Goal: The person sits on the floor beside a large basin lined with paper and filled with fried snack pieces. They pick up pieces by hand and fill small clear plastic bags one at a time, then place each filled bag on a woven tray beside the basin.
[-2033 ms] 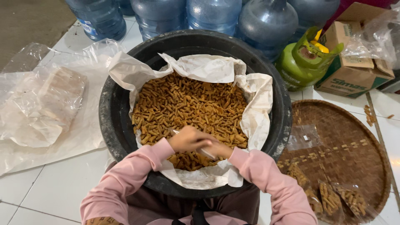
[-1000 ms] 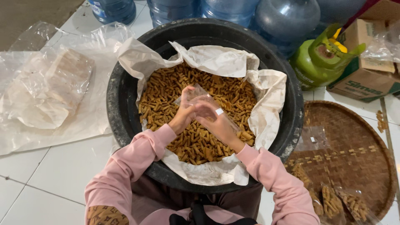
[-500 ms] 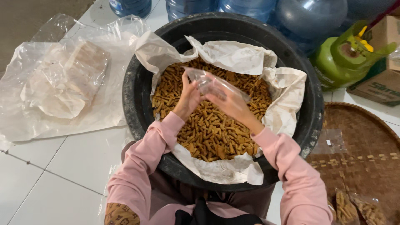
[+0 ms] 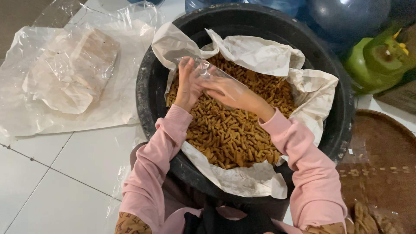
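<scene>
Both hands over the black tub, above the paper-lined pile of brown snack sticks. Left hand and right hand each pinch the small clear plastic bag, held between them. Gas canister sits right.

Crinkled white paper lining in a matt black plastic tub, glossy clear plastic sheeting beside.
</scene>
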